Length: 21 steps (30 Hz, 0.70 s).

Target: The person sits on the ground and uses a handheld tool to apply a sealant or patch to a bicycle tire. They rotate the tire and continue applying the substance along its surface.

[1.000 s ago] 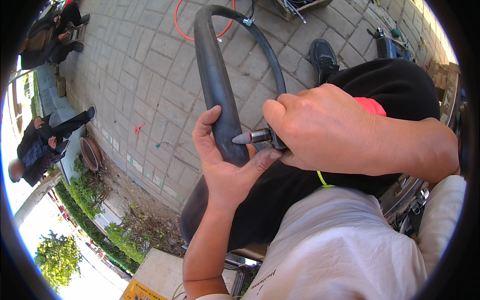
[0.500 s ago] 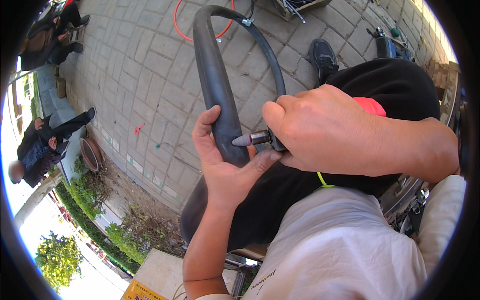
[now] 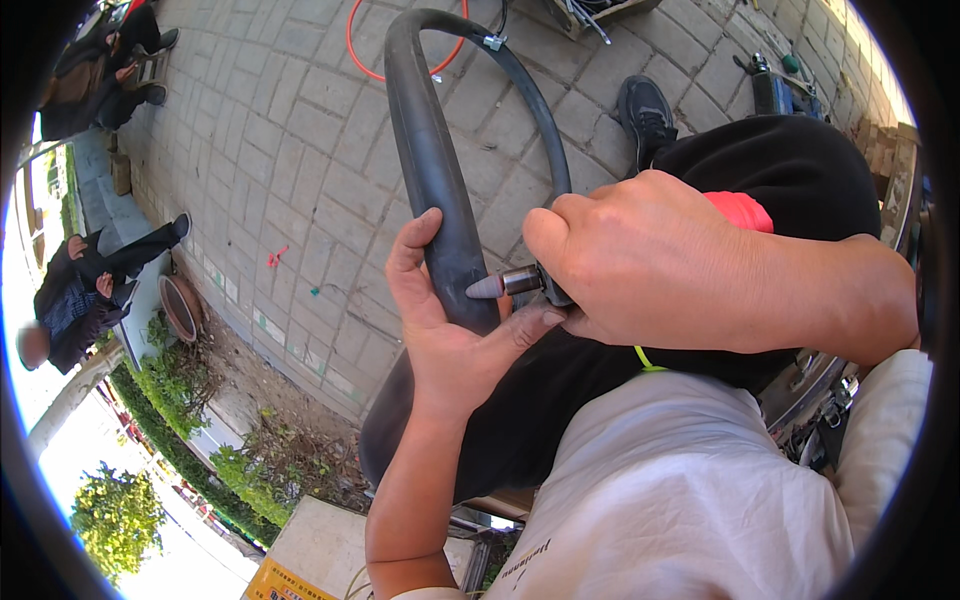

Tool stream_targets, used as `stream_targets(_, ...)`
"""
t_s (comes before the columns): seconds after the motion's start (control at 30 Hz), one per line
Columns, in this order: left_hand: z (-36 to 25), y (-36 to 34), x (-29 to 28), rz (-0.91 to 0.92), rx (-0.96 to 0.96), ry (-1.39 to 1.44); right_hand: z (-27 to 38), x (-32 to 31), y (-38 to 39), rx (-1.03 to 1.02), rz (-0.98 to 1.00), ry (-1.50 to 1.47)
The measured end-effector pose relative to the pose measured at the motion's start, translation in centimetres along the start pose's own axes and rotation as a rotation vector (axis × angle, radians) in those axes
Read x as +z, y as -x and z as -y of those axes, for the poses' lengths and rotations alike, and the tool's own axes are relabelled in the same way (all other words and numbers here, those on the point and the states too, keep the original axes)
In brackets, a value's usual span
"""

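Observation:
A black rubber inner tube (image 3: 432, 150) loops up from my lap, with a metal valve on its thinner far stretch. My left hand (image 3: 450, 350) is wrapped around the near end of the tube, fingers on its left side and thumb below the tool's tip. My right hand (image 3: 640, 265) grips a rotary grinder (image 3: 522, 280), whose body is mostly hidden in my fist; a red part shows behind the wrist. Its pale conical grinding stone (image 3: 485, 287) touches the tube's surface, where a dull scuffed spot shows.
Grey paving bricks (image 3: 300, 120) cover the ground. An orange hose (image 3: 352, 45) lies beyond the tube. A tool box (image 3: 600, 15) stands at the far edge, and a blue tool (image 3: 770, 92) at the far right. Two people (image 3: 75, 280) sit at the left, near a clay pot (image 3: 180, 308).
The grinding stone has shifted very slightly down and right on the tube. Both hands keep nearly the same place and the same grips.

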State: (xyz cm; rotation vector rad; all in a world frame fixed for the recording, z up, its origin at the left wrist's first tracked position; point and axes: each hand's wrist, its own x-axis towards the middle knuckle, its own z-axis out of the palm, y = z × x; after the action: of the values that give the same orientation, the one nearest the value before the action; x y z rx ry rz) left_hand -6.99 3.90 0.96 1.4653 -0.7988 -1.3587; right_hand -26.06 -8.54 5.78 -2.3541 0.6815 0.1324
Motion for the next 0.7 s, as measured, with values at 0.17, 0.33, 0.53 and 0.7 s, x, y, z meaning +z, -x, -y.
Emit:
stream_targets(0.17,-0.45,-0.12,0.49,-0.032,-0.038,0.053,-0.13,0.10,-0.09,0.000,-0.048,-0.012)
stream_targets(0.33,-0.05,-0.17,0.15,-0.014,-0.008,0.041,-0.05,-0.02,-0.06,0.009,-0.013,0.002)
stream_targets(0.53,-0.52,-0.13,0.52,-0.033,-0.022,0.046,-0.07,-0.05,-0.10,0.008,-0.027,-0.027)
stream_targets(0.7,-0.02,-0.11,0.12,-0.025,0.007,0.012,0.02,-0.18,-0.08,0.005,-0.001,-0.025)
